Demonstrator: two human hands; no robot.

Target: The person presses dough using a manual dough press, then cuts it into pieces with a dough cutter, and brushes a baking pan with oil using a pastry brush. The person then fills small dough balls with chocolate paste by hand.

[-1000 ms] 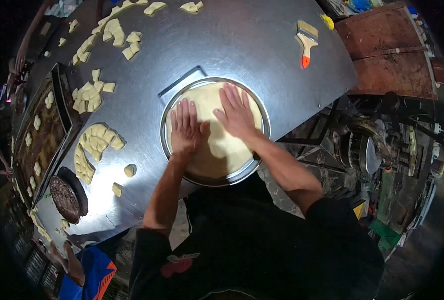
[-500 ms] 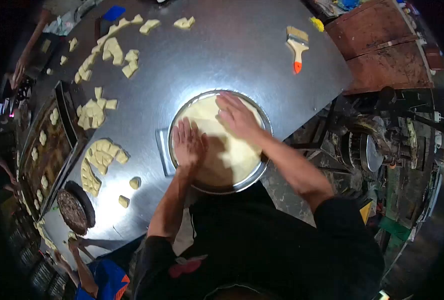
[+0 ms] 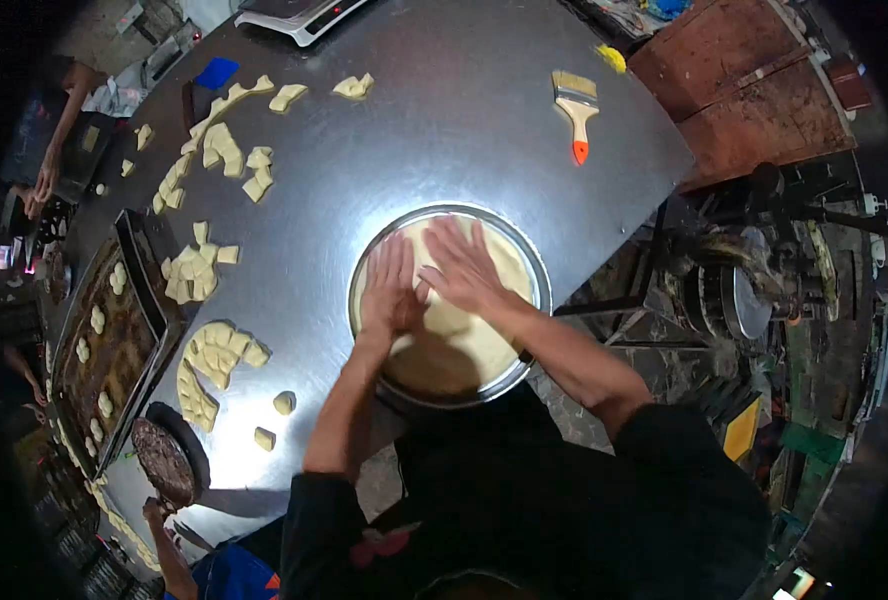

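Observation:
A flat sheet of pale dough point(image 3: 464, 345) lines a round metal pan point(image 3: 542, 290) at the edge of the steel table. My left hand point(image 3: 394, 295) lies flat on the left part of the dough with its fingers stretched toward the far rim. Beside it, my right hand point(image 3: 462, 268) also presses flat on the dough, fingers spread. The two thumbs are close together near the middle. Both hands are open and hold nothing. Part of the dough is hidden under the hands and their shadow.
Cut dough pieces point(image 3: 194, 270) lie along the left of the steel table point(image 3: 404, 130). A brush point(image 3: 577, 112) rests at the far right. Further left are a baking tray point(image 3: 129, 370) with small dough shapes and a round dark-filled pan point(image 3: 164, 462), with other people's hands point(image 3: 154, 512) nearby.
My left hand has moved from the pan's left edge inward and forward over the dough. My right hand stays on the dough, now nearer the left hand. The camera view has shifted slightly.

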